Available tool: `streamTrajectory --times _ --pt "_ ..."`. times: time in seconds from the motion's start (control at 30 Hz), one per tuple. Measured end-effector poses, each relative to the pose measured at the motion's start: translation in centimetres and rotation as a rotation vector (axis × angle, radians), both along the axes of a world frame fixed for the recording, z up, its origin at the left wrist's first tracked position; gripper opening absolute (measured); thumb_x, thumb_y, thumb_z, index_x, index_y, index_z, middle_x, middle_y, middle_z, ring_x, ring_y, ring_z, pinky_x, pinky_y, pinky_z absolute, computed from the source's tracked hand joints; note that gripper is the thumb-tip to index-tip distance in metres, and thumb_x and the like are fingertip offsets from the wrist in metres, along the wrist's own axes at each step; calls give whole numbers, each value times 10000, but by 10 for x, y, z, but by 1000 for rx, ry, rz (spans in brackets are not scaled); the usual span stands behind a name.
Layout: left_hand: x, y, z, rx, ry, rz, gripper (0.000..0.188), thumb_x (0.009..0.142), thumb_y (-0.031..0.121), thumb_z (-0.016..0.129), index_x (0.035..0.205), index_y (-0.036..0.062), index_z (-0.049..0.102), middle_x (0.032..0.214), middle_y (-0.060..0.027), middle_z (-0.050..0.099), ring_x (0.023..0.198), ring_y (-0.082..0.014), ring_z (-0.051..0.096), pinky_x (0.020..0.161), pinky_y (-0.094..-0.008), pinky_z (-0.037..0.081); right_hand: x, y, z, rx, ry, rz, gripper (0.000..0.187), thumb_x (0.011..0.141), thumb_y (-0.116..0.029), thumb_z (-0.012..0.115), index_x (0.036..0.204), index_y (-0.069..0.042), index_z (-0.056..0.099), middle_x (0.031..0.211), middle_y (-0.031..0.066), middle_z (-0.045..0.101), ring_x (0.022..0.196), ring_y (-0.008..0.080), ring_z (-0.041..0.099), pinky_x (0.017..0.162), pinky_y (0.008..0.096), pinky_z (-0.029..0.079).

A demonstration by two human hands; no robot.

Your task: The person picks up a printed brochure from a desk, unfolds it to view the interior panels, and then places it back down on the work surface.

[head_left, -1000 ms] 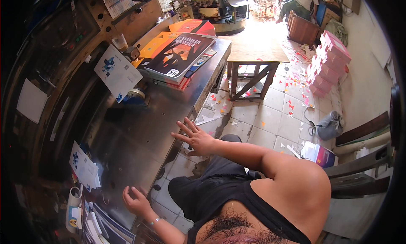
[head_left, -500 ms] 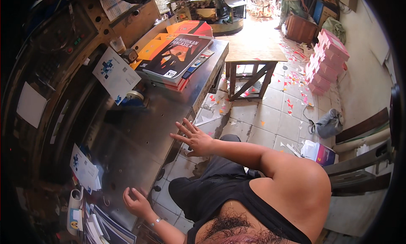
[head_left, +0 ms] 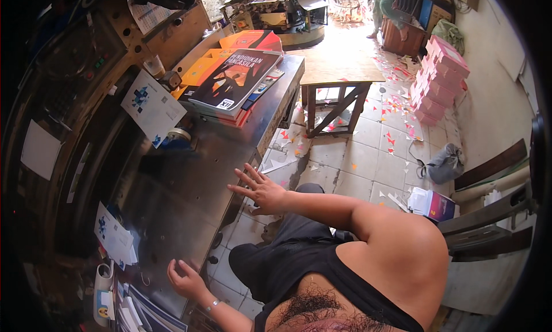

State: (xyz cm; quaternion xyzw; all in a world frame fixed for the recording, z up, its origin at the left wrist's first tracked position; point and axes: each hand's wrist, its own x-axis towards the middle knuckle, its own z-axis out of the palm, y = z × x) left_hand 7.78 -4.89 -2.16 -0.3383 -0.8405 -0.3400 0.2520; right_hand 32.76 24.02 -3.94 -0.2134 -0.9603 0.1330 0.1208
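Observation:
My right hand (head_left: 262,193) is held out by the long edge of the dark metal worktable (head_left: 190,182), its fingers spread and nothing in it. Lower down, my left hand (head_left: 187,281) hovers at the table's near end; its fingers are loosely bent and apart, and it holds nothing. A silver band circles that wrist. Left of this hand are white printed sheets (head_left: 115,234) with a blue square pattern. Farther along, a similar printed sheet (head_left: 153,107) leans beside a roll of tape (head_left: 179,135). At the table's far end lies a stack of books (head_left: 234,81) with a dark red cover on top.
Beyond the table stands a wooden stool-like stand (head_left: 342,73). Pink wrapped bundles (head_left: 438,79) are piled along the right wall, with a grey bag (head_left: 445,165) nearer. Paper scraps litter the tiled floor (head_left: 368,153). A person (head_left: 386,10) stands at the far end, near a brown bin (head_left: 402,41).
The view has shifted slightly, so the scene sits a little farther left. My hands keep nearly the same pose. The person at the far end has moved a leg.

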Motion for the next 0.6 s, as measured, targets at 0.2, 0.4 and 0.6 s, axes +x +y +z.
streamTrajectory --times 0.2,0.4,0.6 --pt "-1 0 0 -6 7 2 273 1003 243 652 1112 -1 706 1100 -160 726 984 -336 701 859 -416 559 -1 1 -7 -1 37 4 1227 761 -416 878 1686 -330 77 1743 205 -29 1586 499 -42 1273 605 153" --pt "1 0 2 -15 -5 5 274 1006 245 649 1116 0 706 1110 -159 723 985 -339 701 864 -420 559 -3 2 -12 -4 68 6 1256 740 -400 889 1685 -343 63 1748 193 -32 1589 492 -46 1268 622 145" --pt "0 -1 0 -13 -13 6 280 1007 252 650 1120 3 706 1114 -158 724 990 -339 700 869 -419 558 -2 1 -6 18 21 -2 1201 759 -438 875 1684 -323 117 1738 216 -4 1580 512 -13 1272 596 173"
